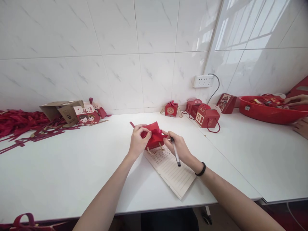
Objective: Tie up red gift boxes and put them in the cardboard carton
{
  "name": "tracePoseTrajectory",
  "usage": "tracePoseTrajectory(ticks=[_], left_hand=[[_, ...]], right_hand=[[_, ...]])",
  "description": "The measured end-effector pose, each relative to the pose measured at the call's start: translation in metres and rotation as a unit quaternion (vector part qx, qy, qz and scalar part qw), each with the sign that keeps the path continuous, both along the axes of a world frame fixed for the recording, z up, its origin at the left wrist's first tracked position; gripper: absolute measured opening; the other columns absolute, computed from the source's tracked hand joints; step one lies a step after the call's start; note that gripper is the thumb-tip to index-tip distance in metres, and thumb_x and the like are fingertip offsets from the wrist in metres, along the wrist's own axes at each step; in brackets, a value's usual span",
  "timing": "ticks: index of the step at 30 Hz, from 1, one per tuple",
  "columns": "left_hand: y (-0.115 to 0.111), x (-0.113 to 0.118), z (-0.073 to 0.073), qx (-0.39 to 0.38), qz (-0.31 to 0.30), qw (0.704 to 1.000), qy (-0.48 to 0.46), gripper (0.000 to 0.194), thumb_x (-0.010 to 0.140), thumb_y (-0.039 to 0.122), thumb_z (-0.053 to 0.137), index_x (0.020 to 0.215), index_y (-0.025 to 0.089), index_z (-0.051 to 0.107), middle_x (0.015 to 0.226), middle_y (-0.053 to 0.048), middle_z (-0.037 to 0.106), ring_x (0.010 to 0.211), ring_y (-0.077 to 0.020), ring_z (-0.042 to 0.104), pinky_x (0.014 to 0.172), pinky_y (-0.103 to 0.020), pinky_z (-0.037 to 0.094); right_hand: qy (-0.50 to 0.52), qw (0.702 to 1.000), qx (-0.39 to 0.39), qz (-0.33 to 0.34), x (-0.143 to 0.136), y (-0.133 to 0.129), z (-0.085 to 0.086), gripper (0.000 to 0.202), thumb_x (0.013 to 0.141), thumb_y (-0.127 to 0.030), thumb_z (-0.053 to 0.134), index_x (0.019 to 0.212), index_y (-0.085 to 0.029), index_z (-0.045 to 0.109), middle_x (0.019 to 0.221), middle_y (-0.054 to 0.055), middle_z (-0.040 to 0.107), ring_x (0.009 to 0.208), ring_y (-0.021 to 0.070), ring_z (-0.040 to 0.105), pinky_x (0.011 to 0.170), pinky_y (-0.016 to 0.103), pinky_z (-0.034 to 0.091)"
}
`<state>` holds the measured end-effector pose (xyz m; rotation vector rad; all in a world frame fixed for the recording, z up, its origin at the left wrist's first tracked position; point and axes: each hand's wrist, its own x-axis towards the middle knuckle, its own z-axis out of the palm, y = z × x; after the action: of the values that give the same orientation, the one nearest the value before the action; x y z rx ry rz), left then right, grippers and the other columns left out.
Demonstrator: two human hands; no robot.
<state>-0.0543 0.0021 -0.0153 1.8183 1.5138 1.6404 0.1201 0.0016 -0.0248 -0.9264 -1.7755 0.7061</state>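
Observation:
A small red gift box [154, 128] with rope handles sits at the upper end of a lined notepad [176, 173] with handwriting near its top. My left hand [139, 139] pinches the red ribbon [157, 136] at the box's top from the left side. On the right, my right hand [176, 144] pinches the ribbon's other side, and a pen [176, 152] is tucked in the same hand, pointing down over the notepad. A ribbon end sticks out beyond my left hand.
Red ribbons [21, 123], a cardboard box [68, 112] and printed boxes [88, 115] lie at the left. Red boxes [209, 117] stand near the wall. Another person's hands touch a red basin [267, 114] at the far right.

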Motion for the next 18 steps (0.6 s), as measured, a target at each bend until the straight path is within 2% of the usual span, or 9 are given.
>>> tracePoseTrajectory(ticks=[2,4,11,15,18], left_hand=[[0.0,0.001,0.0,0.001,0.001,1.0,0.003,0.008,0.075,0.024,0.058,0.068,0.02,0.06,0.107,-0.006,0.056,0.107,-0.0223,0.052,0.098,-0.041,0.04],[0.0,0.001,-0.001,0.006,0.0,1.0,0.008,0.008,0.075,0.023,0.058,0.068,0.02,0.06,0.106,-0.006,0.056,0.107,-0.0223,0.052,0.099,-0.041,0.039],[0.0,0.001,-0.001,0.015,-0.001,1.0,0.018,0.007,0.075,0.023,0.059,0.069,0.02,0.06,0.105,-0.005,0.056,0.106,-0.0221,0.052,0.099,-0.04,0.039],[-0.001,0.001,0.0,0.013,0.006,1.0,0.018,0.007,0.074,0.023,0.059,0.068,0.02,0.06,0.105,-0.006,0.056,0.107,-0.0223,0.052,0.1,-0.041,0.038],[-0.002,0.001,0.0,0.006,0.005,1.0,0.015,0.008,0.074,0.025,0.058,0.068,0.02,0.06,0.106,-0.007,0.056,0.106,-0.0223,0.053,0.099,-0.041,0.039]], right_hand=[[0.006,1.0,0.009,-0.003,0.0,0.0,0.001,0.018,0.071,-0.03,0.044,0.059,-0.022,0.033,0.052,-0.003,0.044,0.047,0.0107,0.036,0.047,0.022,0.027],[0.013,1.0,0.009,-0.005,0.0,0.0,0.003,0.018,0.069,-0.029,0.044,0.057,-0.022,0.032,0.051,-0.003,0.039,0.049,0.0113,0.038,0.047,0.022,0.026],[0.031,0.999,-0.009,0.038,0.004,0.004,0.002,0.019,0.065,-0.029,0.046,0.057,-0.021,0.03,0.059,-0.001,0.048,0.055,0.0133,0.043,0.049,0.023,0.026],[0.042,0.997,-0.017,0.055,0.007,0.008,0.001,0.022,0.066,-0.028,0.049,0.056,-0.022,0.03,0.056,0.0,0.045,0.074,0.0225,0.057,0.052,0.023,0.029],[0.066,0.993,-0.046,0.086,0.011,0.01,0.002,0.026,0.068,-0.031,0.053,0.056,-0.022,0.031,0.056,0.0,0.044,0.086,0.0281,0.06,0.054,0.024,0.037]])
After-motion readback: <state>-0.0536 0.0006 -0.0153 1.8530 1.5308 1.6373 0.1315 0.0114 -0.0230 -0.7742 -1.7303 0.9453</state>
